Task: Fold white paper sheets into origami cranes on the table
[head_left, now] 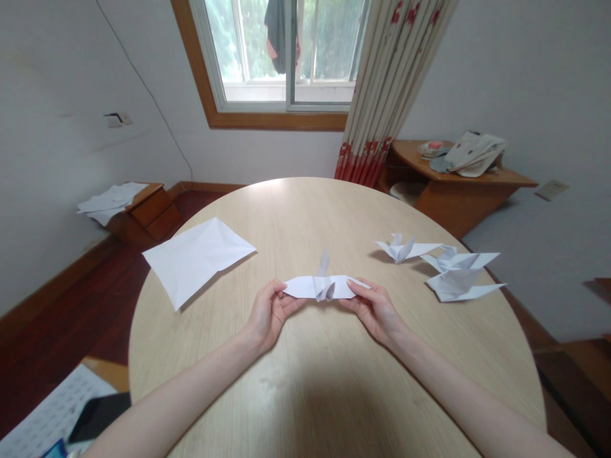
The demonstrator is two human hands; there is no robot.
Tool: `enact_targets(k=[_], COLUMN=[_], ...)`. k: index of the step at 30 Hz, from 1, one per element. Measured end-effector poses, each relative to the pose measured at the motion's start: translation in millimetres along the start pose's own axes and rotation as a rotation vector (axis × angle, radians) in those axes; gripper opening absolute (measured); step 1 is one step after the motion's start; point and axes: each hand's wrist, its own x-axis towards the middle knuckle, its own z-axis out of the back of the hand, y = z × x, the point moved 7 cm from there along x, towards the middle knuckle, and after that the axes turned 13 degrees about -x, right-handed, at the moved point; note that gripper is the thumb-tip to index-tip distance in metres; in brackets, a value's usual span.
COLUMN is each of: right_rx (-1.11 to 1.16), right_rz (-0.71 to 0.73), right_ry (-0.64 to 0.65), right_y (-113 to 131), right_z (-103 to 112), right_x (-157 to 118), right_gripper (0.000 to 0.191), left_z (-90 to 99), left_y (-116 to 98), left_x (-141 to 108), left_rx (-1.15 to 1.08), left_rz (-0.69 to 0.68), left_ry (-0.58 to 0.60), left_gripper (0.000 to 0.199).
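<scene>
Between my two hands, over the middle of the table, is a white origami crane with its wings spread flat to either side. My left hand pinches the left wing tip between thumb and fingers. The right wing is gripped the same way by my right hand. A narrow point of folded paper stands up behind the crane's body, and a small folded part faces me. To the right lie several finished paper cranes, close together. A creased white paper sheet rests at the left.
Everything lies on a round wooden table. Beyond it are a window, a curtain and a corner desk with a bag. Papers cover a low cabinet at left. A dark phone lies at lower left.
</scene>
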Motion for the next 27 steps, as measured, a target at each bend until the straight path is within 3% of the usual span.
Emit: enact_targets(k=[7,10,15,19,22,25,27], right_rx=[-0.107,-0.324,-0.649,-0.747,-0.794,-0.814,-0.820], right_rz=[0.024,0.104,0.228,0.292,0.302,0.291,0.293], right_ry=[-0.024,-0.009,0.052,0.074,0.047,0.010,-0.014], right_y=[5,10,18,23,22,19,17], right_z=[3,6,2,-7,-9,-7,-5], right_x=[-1,-2,-6,-11,-12,-12,-12], right_gripper=[0.029,0.029,0.031,0.035,0.037,0.036,0.034], left_z=[-1.0,-4.8,-11.0,-13.3,-20.6,-32.7,-39.7], left_y=[-9,-24,-45,-46,-51,-51,-46], left_x=[2,4,4,0,-15,-36,-48], left_rx=[0.123,0.374,0.820,1.075,1.199,1.290,1.364], left_rz=[-0.074,-0.236,-0.537,-0.714,-0.965,-1.223,-1.318], left_ry=[0.064,0.127,0.164,0.175,0.193,0.296,0.404], left_gripper=[0.016,0.022,0.015,0.018,0.026,0.021,0.015])
